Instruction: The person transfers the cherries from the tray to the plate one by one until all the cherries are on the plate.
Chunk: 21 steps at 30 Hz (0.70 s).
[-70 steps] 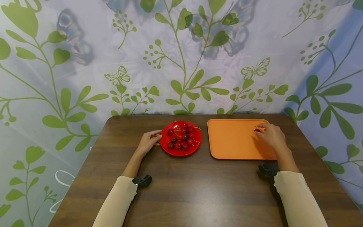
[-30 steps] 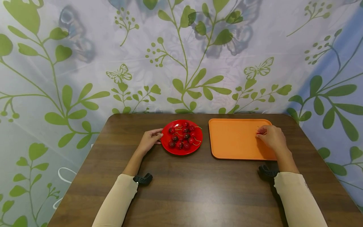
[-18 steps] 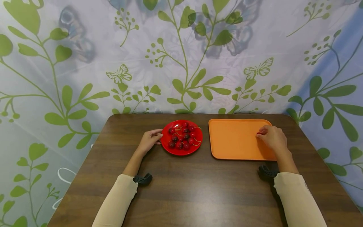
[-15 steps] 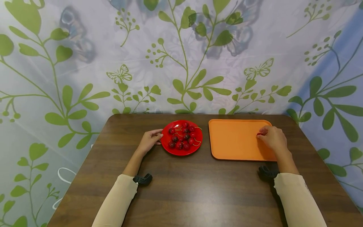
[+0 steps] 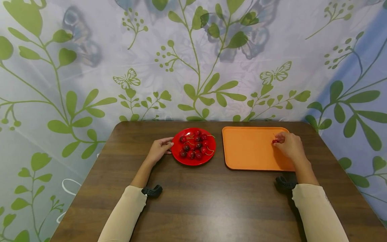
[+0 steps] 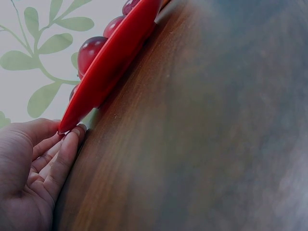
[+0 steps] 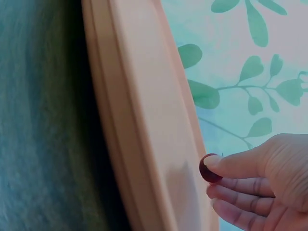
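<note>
A round red plate [image 5: 193, 162] holds a heap of dark red cherries [image 5: 198, 145] with thin stems. My left hand [image 5: 158, 150] pinches the plate's left rim, thumb on top and fingers beneath, as the left wrist view shows up close. To the right lies an orange tray [image 5: 251, 151]. Over its right side my right hand [image 5: 291, 145] pinches a single cherry [image 7: 210, 168] between thumb and fingers; its stem points up in the head view. The other fingers of that hand extend under the cherry, close above the tray.
Both plate and tray stand near the far edge of a brown wooden table [image 5: 193, 201]. Behind it hangs a pale cloth [image 5: 145, 60] printed with green leaves and butterflies. A black wrist band [image 5: 152, 191] sits at the left cuff, another [image 5: 285, 182] at the right.
Over the last second my right hand shifts slightly over the tray, and the cherry in it shows more now. The left hand, plate and tray keep their places.
</note>
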Motion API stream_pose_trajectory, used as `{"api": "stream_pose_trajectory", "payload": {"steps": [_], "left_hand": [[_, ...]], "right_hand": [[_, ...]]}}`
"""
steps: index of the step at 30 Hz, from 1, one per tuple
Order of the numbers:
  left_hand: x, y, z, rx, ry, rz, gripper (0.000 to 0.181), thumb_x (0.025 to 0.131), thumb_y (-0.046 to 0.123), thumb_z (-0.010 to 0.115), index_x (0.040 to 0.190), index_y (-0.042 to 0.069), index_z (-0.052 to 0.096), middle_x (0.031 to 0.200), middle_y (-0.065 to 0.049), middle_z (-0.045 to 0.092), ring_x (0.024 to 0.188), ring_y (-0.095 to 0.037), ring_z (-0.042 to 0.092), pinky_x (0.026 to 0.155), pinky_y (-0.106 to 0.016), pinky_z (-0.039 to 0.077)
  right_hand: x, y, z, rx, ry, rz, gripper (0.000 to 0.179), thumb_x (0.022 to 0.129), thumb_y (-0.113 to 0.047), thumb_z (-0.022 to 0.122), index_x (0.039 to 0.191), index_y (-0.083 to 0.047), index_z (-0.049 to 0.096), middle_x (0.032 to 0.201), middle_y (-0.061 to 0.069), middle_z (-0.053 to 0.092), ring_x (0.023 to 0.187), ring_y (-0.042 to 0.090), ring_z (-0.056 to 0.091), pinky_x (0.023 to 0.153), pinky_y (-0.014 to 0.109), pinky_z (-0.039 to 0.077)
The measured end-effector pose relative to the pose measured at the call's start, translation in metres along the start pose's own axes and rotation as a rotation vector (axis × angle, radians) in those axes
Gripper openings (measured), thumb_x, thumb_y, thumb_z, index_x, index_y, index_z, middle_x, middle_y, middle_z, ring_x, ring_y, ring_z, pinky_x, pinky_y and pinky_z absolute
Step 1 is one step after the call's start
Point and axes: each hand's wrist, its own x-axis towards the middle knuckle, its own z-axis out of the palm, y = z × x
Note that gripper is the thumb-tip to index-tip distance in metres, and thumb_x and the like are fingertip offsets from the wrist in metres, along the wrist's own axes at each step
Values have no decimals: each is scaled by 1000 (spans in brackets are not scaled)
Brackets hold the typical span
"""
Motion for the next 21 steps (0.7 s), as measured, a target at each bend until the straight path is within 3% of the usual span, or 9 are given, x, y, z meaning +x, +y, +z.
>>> {"api": "stream_pose_trajectory", "payload": {"steps": [10,17,21], "left_hand": [[1,0,0,4,9,2,35,101,12,66,134,2,65,107,-17,71,74,-12,69,67,-28,63],[1,0,-1,4,-9,-2,37,101,12,65,137,0,62,108,-18,71,74,-11,68,68,-29,63],[2,0,-3,-11,-35,-6,38,101,8,63,137,-5,60,109,-22,70,74,-11,68,71,-35,64]], "right_hand": [[-1,-23,-5,15,17,-68,25,91,-7,76,110,9,71,100,28,71,95,47,62,82,59,55],[-2,-41,-5,31,30,-181,22,89,-1,77,108,8,73,98,25,73,88,43,70,78,58,59],[-3,-55,-4,32,32,-240,19,88,-1,77,105,7,75,95,22,74,84,39,70,76,56,59]]}}
